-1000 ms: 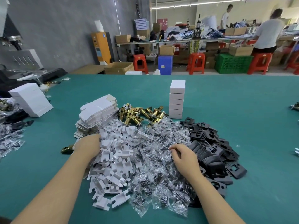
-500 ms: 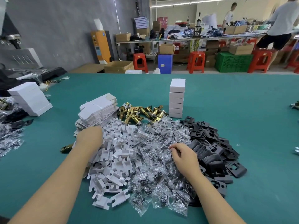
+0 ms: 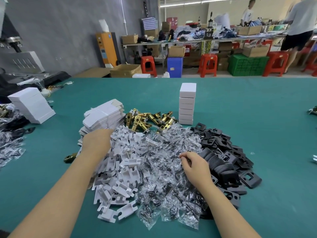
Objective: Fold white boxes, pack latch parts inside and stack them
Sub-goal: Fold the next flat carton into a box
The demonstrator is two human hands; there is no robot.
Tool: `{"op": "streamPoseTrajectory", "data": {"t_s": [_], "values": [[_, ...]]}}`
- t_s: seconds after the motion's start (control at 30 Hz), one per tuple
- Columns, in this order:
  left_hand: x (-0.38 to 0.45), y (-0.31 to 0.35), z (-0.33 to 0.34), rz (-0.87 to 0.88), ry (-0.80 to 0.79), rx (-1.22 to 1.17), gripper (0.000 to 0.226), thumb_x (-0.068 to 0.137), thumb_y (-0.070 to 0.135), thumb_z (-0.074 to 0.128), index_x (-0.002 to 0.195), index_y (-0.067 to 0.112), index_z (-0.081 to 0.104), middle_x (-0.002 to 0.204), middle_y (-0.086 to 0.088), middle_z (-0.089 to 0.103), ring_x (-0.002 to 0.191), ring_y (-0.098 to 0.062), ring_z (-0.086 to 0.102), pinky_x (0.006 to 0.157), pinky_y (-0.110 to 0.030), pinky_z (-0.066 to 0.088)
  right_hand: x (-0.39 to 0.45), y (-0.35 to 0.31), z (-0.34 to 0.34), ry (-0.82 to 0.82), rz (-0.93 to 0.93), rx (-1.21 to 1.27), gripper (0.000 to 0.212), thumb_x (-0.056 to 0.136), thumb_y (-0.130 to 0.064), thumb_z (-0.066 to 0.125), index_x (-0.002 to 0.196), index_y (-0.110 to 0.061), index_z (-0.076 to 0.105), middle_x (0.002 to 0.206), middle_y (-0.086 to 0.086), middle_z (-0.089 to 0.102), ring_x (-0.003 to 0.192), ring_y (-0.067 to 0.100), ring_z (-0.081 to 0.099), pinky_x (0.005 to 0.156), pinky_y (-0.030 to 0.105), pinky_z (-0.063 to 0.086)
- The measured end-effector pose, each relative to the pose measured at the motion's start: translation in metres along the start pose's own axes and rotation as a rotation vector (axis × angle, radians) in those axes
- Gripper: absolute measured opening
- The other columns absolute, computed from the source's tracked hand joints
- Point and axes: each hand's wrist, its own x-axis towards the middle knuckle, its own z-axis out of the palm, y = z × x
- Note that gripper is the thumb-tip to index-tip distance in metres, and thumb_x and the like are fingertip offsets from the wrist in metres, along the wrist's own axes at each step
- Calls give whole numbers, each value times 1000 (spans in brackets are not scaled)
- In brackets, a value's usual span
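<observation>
A stack of flat unfolded white boxes [image 3: 103, 118] lies left of centre on the green table [image 3: 248, 121]. My left hand [image 3: 97, 141] reaches to its near edge, over the pile of white card inserts [image 3: 120, 170]; its fingers are hidden. My right hand [image 3: 194, 166] rests on the heap of clear screw bags [image 3: 164, 169] with fingers curled, pinching one bag. Brass latch parts [image 3: 147, 119] lie behind the piles. Black plates [image 3: 226, 157] are heaped to the right. A tower of folded white boxes [image 3: 187, 104] stands behind them.
A larger block of white boxes [image 3: 32, 104] and more bagged parts [image 3: 10, 148] sit at the left edge. One brass piece [image 3: 69, 158] lies beside my left forearm. Benches, red stools [image 3: 207, 65], crates and two standing people fill the room beyond the table.
My left hand has slid forward from the card inserts up to the flat box stack. My right hand has stayed on the screw bags. A person in the background has walked right.
</observation>
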Motion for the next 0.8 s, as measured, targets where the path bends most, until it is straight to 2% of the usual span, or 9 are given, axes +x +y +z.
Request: {"op": "streamPoseTrajectory", "data": {"t_s": [0.07, 0.13, 0.23, 0.33, 0.4, 0.47, 0.53, 0.67, 0.8], "values": [[-2, 5, -8, 59, 234, -92, 58, 85, -14, 53, 126, 22, 70, 91, -5, 75, 72, -29, 66, 49, -28, 35, 0, -1, -1, -6, 2, -4, 19, 103, -28, 54, 110, -31, 71, 91, -22, 65, 76, -3, 58, 68, 22, 45], [-3, 14, -20, 199, 459, -246, 50, 85, -14, 61, 122, 16, 73, 81, -7, 74, 60, -30, 63, 45, -30, 41, 0, -2, -1, -11, 1, -8, 19, 103, -28, 54, 111, -31, 71, 93, -21, 65, 79, -5, 57, 71, 23, 45], [-6, 39, -42, 399, 613, -546, 37, 92, -5, 65, 123, 12, 73, 94, -4, 77, 68, -19, 67, 58, -30, 55, 2, -6, -6, -54, 20, 10, 16, 103, -29, 55, 107, -30, 71, 90, -18, 66, 74, -2, 57, 66, 22, 43], [-15, 71, -59, 321, 522, -970, 38, 97, 3, 62, 127, 25, 70, 92, 13, 71, 68, -1, 54, 61, -9, 43, 7, -13, -21, -178, 68, 60, 18, 104, -35, 55, 94, -29, 69, 77, -8, 69, 56, 2, 55, 55, 19, 46], [-25, 95, -63, 240, 365, -1254, 43, 100, 8, 62, 124, 44, 65, 85, 7, 68, 66, -12, 53, 59, -26, 47, 12, -22, -34, -196, 96, 155, 27, 105, -38, 52, 89, -25, 69, 71, 1, 70, 53, 7, 55, 53, 20, 48], [-35, 119, -59, 162, 188, -1476, 44, 101, 10, 62, 121, 49, 62, 100, 2, 73, 82, -25, 65, 64, -36, 58, 17, -36, -47, -144, 165, 413, 36, 107, -42, 43, 97, -22, 71, 81, 3, 76, 64, 14, 69, 61, 27, 59], [-45, 143, -46, 99, 49, -1605, 44, 100, 12, 62, 123, 50, 60, 109, 7, 73, 90, -13, 70, 69, -28, 61, 21, -44, -55, -162, 263, 839, 51, 107, -53, 31, 112, -21, 71, 100, 1, 79, 88, 14, 76, 72, 30, 61], [-62, 183, -9, 50, -79, -1646, 53, 99, 20, 65, 123, 66, 52, 122, 9, 69, 100, -9, 69, 78, -28, 62, 15, -35, -52, -374, 417, 1354, 68, 97, -68, 30, 138, -23, 61, 131, 15, 69, 119, 35, 67, 90, 53, 58], [-64, 202, 14, 139, -141, -1376, 64, 82, 62, 72, 133, 76, 35, 144, 23, 33, 131, 0, 40, 105, -34, 45, 6, -22, -38, -469, 416, 1578, 68, 98, -66, 35, 147, -24, 56, 147, 17, 57, 135, 36, 56, 101, 50, 54]]}}
